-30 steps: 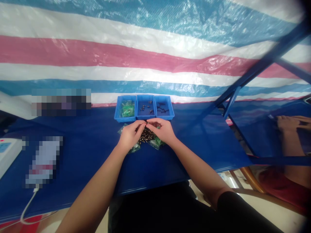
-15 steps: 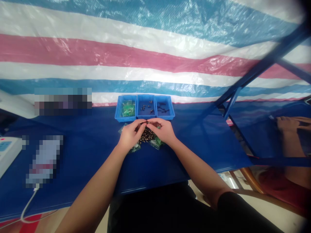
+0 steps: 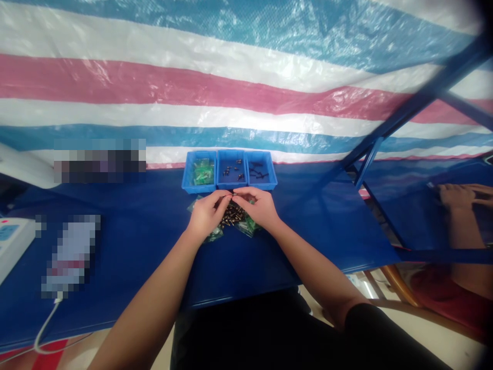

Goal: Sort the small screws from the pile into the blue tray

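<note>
- Head view: the left hand (image 3: 205, 215) and the right hand (image 3: 257, 206) meet at their fingertips above a pile of small dark screws (image 3: 232, 215) on the blue table (image 3: 134, 241).
- Both hands are curled, thumb and forefinger pinched nearly shut; they seem to pinch one tiny dark piece between them, though it is too small to tell for sure.
- Green plastic bags (image 3: 249, 225) lie under and beside the pile, touching the heels of both hands.
- Just beyond the fingertips stand three blue trays in a row: the left tray (image 3: 199, 172) holds green bags, the middle tray (image 3: 231, 171) a few small screws, the right tray (image 3: 261, 171) dark pieces.
- At the far right, another person's hand (image 3: 454, 195) rests on a neighbouring table.
- At the left lie a white device (image 3: 13, 241) and a blurred-out item with a white cable (image 3: 46, 324); no writing can be read.
</note>
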